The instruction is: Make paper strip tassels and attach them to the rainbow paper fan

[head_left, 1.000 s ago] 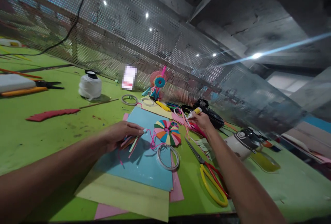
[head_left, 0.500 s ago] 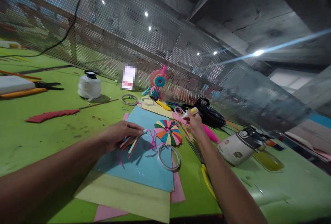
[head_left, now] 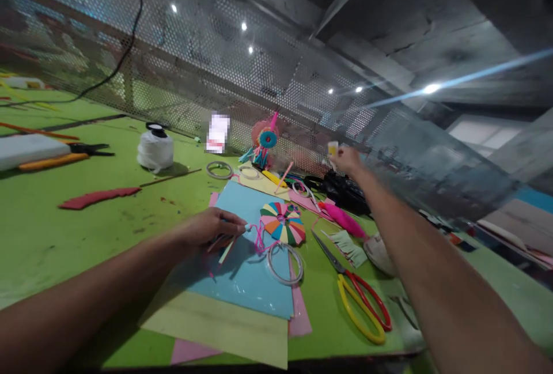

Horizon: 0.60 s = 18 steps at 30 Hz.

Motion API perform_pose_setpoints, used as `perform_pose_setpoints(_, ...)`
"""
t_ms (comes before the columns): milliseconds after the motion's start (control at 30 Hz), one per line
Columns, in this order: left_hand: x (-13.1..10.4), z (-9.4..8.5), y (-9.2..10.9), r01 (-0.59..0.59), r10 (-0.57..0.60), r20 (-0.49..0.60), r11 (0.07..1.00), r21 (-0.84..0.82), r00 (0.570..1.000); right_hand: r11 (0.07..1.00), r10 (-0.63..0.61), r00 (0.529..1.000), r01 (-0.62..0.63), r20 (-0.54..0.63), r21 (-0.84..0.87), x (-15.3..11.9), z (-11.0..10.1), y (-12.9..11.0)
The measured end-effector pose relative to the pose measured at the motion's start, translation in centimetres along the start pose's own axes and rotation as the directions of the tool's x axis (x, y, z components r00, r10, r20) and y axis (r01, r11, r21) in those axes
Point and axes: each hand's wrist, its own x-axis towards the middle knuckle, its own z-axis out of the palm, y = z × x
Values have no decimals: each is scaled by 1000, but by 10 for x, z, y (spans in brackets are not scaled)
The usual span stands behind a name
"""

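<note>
My left hand (head_left: 218,229) pinches a tassel of paper strips (head_left: 226,250) above blue paper sheets (head_left: 254,287). Pink string (head_left: 258,240) trails from its top towards a striped, multicoloured paper rosette (head_left: 283,222). A silvery ring (head_left: 285,264) lies just in front of the rosette. Out to the far right, my right hand (head_left: 349,161) is raised over a black object (head_left: 345,189), its fingers closed on a small white and yellow glue bottle (head_left: 332,148). Scissors with yellow and red handles (head_left: 360,293) rest on the green table below my right arm.
A spool of white thread (head_left: 155,149) stands at left, beside a fringed red paper strip (head_left: 101,196) and orange-handled pliers (head_left: 64,158). Towards the perforated screen (head_left: 294,97) stand a finished-looking paper ornament (head_left: 268,139) and a phone (head_left: 217,132). A bright pink bundle (head_left: 343,218) lies at right.
My right hand has moved up and away to the right with the glue bottle, uncovering the scissors and a pale fringed paper. My left hand keeps the tassel in nearly the same place.
</note>
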Motion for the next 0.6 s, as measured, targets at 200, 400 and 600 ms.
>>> perform_pose_setpoints(200,1,1,-3,7,-9,-42,999,-47,999,894,-107,991,129,-75,428,-58,35,12)
perform_pose_setpoints(400,-5,5,4,-5,6,35,999,-49,999,540,-183,972,-27,149,841,-142,91,-1)
perform_pose_setpoints(600,-3,3,3,-6,10,39,993,-122,999,403,-235,940,-138,248,905,-169,113,-12)
